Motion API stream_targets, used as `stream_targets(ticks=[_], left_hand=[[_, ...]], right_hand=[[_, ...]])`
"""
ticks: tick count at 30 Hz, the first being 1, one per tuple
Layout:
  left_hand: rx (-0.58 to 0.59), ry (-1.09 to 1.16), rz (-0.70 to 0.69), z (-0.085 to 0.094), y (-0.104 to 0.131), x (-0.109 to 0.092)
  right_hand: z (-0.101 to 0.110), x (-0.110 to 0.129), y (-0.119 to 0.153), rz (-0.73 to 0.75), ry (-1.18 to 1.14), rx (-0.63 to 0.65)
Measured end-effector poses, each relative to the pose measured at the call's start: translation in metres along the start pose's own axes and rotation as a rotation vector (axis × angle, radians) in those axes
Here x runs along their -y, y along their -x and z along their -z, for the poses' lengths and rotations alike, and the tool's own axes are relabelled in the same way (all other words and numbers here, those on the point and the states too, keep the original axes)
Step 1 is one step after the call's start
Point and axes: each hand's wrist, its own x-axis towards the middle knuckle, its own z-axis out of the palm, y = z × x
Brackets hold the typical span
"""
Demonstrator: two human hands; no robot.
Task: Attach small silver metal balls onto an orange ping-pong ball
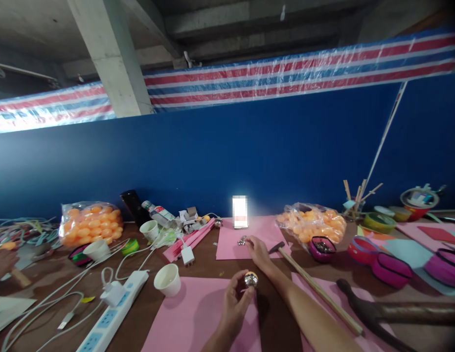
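My left hand (237,298) grips an orange ping-pong ball (251,279), whose visible side is mostly covered with shiny silver tacks. It hovers above the edge of a pink sheet (198,313). My right hand (259,252) reaches forward over another pink sheet (227,249). Its fingertips are bent together at a small pile of silver tacks (241,240); whatever they pinch is too small to make out. Just beyond the pile, a phone (239,212) with a bright screen stands upright.
Bags of orange balls (91,225) stand left and right. A hammer (319,288) lies beside my right forearm, a claw hammer (403,313) further right. A paper cup (167,280) and power strip (113,313) are at left. Another person's hand (3,264) shows at the left edge.
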Motion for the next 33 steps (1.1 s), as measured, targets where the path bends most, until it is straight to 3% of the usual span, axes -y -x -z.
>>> stream_targets(ticks=[5, 11, 18, 27, 33], left_hand=[[0.123, 0.100, 0.025, 0.003, 0.002, -0.009], [0.067, 0.184, 0.095, 0.011, -0.007, -0.003], [-0.081, 0.296, 0.157, 0.003, -0.010, 0.004], [0.018, 0.344, 0.103, 0.003, -0.008, -0.016], [-0.028, 0.354, 0.130, 0.002, -0.009, -0.028]], right_hand=[[0.007, 0.002, -0.002, -0.027, -0.062, 0.027], [0.022, 0.010, 0.005, -0.064, -0.117, 0.036], [0.028, 0.038, 0.022, -0.056, -0.182, 0.106], [0.035, 0.053, 0.031, -0.095, -0.252, 0.125], [0.045, 0.067, 0.037, -0.179, -0.314, 0.095]])
